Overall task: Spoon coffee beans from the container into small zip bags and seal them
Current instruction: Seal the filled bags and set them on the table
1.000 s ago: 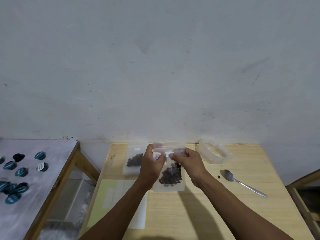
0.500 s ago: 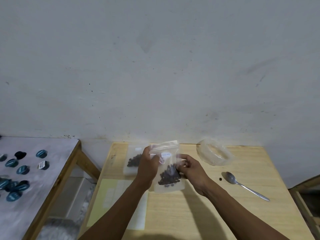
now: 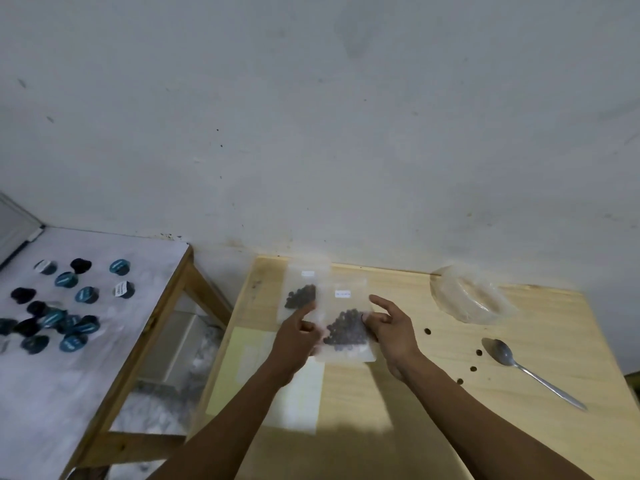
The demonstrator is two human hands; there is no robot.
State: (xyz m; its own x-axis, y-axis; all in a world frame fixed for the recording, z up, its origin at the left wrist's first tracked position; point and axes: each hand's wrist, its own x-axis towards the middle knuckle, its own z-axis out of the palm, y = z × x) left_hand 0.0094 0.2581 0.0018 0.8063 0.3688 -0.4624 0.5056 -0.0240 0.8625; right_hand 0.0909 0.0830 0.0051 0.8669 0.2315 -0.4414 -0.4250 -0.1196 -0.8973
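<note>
A small clear zip bag (image 3: 346,327) with dark coffee beans in its lower half and a white label is between my hands, over the wooden table (image 3: 433,410). My left hand (image 3: 294,341) holds its left edge, index finger stretched out. My right hand (image 3: 393,332) pinches its right edge, index finger also raised. A second bag with beans (image 3: 300,296) lies flat behind, partly overlapped by the first. The clear plastic container (image 3: 471,299) stands at the back right. The metal spoon (image 3: 505,353) lies on the table to the right.
Several loose beans (image 3: 479,352) lie between the bag and the spoon. A pale yellow sheet (image 3: 232,368) and a white sheet (image 3: 298,400) lie under my left forearm. A second table (image 3: 69,393) on the left carries several blue and black capsules (image 3: 65,320). A wall stands right behind.
My hands have moved from the bag's top strip down to its side edges. The bag has gone lower and now overlaps the bag behind it.
</note>
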